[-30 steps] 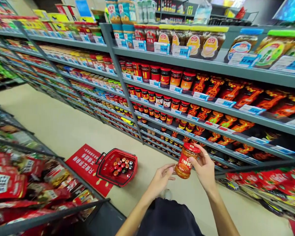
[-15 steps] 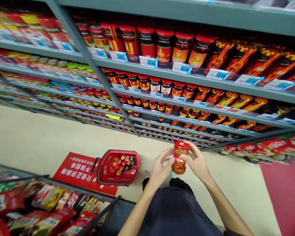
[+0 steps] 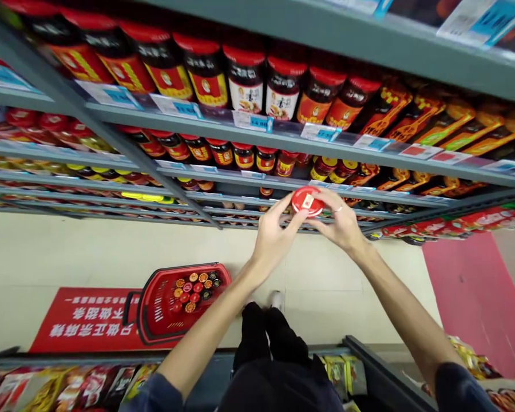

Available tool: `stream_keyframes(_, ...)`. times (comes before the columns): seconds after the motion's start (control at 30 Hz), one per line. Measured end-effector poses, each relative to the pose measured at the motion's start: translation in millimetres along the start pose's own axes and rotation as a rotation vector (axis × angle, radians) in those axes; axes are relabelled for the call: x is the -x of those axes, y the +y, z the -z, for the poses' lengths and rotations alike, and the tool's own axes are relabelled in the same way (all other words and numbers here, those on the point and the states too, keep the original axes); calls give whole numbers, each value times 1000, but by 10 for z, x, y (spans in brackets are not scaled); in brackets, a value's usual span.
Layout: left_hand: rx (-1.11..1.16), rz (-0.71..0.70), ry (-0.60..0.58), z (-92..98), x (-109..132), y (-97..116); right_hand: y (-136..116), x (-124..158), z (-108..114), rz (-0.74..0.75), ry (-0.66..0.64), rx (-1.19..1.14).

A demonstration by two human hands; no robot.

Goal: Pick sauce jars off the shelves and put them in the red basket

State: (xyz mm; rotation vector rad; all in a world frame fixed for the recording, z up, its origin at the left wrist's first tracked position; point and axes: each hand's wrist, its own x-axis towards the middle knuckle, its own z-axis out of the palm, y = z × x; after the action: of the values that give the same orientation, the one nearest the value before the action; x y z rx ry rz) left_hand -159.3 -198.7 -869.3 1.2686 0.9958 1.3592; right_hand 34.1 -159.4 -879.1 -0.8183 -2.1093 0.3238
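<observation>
Main change: the red-lidded jar [image 3: 305,201] has swung from side-on to nearly end-on, lid facing the head camera. The printed label and orange contents visible earlier are now out of view, and the jar body is hidden behind the hands. Small pale square label [image 3: 308,201] mid-lid; print too small to read.

Jar position: held up in the air at arm's reach, in front of the shelving. Cannot confirm clearance from the shelf from this view.

Hands: left hand [image 3: 276,236] comes in from lower left, right hand [image 3: 335,220] from the right, with a ring [image 3: 337,209] on one finger. Fingers of both hands are clamped on the jar from opposite sides, tips at the lid's edge. Arms reach further from the body than before.

Behind the jar: grey metal shelf [image 3: 240,127] carrying red-capped jars [image 3: 245,80] with blue-and-white price tags [image 3: 252,121]. Orange-printed packets [image 3: 416,123] sit to the right on the same shelf.

Floor: red plastic shopping basket [image 3: 148,323] holds jars [image 3: 193,292] lids up, beside a red floor sign [image 3: 86,320] with white characters. Both are near the person's dark trousers [image 3: 278,383]. Pink floor patch [image 3: 476,292] at right. Rack of printed packets [image 3: 86,386] along the bottom edge.
</observation>
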Motion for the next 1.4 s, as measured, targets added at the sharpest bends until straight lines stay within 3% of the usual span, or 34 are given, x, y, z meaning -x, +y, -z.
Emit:
stream_keyframes(0.1,-22,-129,-1,-144,-302,-274,520,-81,-55,121,25,98)
stream_keyframes(0.23,-122,-285,11,-279,-590,-667,1028,-98,-199,86,48,220)
stream_keyframes(0.4,-176,-357,54,-335,-763,-1031,1315,-127,-367,89,57,281)
stream_keyframes(0.6,-208,-407,52,-346,-1050,-1254,1539,-202,-423,63,41,264)
stream_keyframes(0.8,-174,-437,95,-445,-1256,-1533,1644,-287,-348,7,2,385)
stream_keyframes(1.03,-200,-294,213,-500,-967,-1746,1559,-481,-282,-130,-8,611)
stream_keyframes(1.23,-232,-191,272,-309,-846,-1875,1506,-550,-273,-204,-31,632)
stream_keyframes(1.4,-264,-135,330,-118,-801,-1892,1489,-530,-241,-160,-2,618)
